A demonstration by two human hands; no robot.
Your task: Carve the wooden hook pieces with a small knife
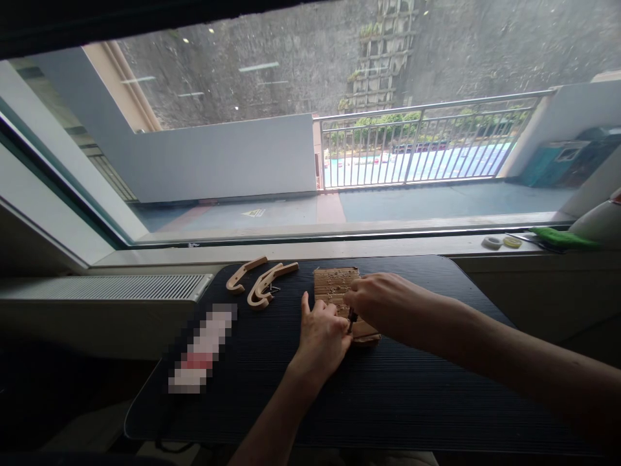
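A stack of corrugated cardboard (334, 278), its top pitted with small holes, lies on the dark table. My left hand (321, 330) rests on its near left part, thumb and forefinger closed together at the foot of a dark slim tool (352, 317). Whatever is pinched there is hidden. Closed around the top of that tool, which looks like a screwdriver, is my right hand (371, 291). The tool stands nearly upright, its tip down by my left fingertips. To the left lie curved wooden hooks (262, 285) with small screws (274, 289) beside them.
The black table (412, 395) has rounded corners and stands against the window sill (339, 249). A blurred-out oblong thing (204, 349) lies at its left. Tape rolls (492, 243) and a green-handled item (563, 237) are on the sill. A radiator grille (107, 288) sits left.
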